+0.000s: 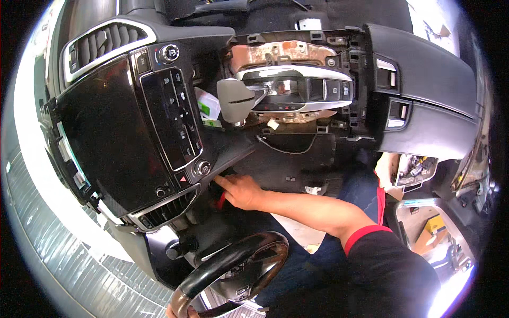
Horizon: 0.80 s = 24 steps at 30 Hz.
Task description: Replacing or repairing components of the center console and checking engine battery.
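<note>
My right arm reaches in from the lower right, and my right hand (243, 192) is at the lower edge of the dashboard's centre panel, beside a round knob (202, 168). Its index finger points at the trim edge while the other fingers curl. A small red piece (221, 201) shows just under those fingers; what it belongs to is hidden. At the bottom left, my left hand (170, 311) is mostly cut off by the frame, its fingers wrapped round the rim of the black steering wheel (233, 259).
Above my right hand lies the centre console (297, 90), its surround off and bare metal showing, with a grey gear knob (237, 99). A thin loose cable (289, 151) hangs beside it. A dark screen (106, 138), air vents (101, 45) and a padded armrest (424, 79) flank it.
</note>
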Each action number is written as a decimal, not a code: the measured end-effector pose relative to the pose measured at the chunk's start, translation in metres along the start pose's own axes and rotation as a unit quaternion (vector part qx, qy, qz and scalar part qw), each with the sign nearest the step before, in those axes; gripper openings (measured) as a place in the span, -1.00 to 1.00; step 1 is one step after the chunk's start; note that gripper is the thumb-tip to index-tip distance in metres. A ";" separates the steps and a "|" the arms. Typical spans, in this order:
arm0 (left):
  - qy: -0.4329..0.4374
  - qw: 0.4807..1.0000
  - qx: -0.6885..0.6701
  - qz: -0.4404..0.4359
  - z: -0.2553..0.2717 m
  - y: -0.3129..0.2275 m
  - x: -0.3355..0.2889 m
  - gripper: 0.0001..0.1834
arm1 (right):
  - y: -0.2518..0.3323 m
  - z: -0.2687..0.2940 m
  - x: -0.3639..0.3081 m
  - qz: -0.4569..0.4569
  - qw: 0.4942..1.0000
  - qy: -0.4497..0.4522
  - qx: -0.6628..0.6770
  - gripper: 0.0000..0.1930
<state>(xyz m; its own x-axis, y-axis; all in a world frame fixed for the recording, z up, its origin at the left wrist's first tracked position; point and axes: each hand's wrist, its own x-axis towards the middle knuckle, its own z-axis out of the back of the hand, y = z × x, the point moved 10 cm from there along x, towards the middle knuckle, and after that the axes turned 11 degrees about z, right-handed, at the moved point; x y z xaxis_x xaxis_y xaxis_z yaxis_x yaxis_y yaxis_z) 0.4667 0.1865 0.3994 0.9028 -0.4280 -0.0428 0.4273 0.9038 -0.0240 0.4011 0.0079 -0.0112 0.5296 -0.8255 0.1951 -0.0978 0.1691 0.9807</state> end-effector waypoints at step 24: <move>0.024 0.996 0.080 0.019 -0.005 -0.013 0.001 -0.57 | 0.005 0.008 -0.001 -0.030 0.999 -0.017 -0.012 -0.32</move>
<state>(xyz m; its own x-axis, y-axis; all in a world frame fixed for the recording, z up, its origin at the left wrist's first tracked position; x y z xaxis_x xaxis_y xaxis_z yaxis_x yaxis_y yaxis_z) 0.4620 0.1738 0.3946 0.9168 -0.3893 -0.0886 0.3984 0.9067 0.1382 0.3935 0.0048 -0.0066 0.5052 -0.8520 0.1375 -0.0469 0.1320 0.9901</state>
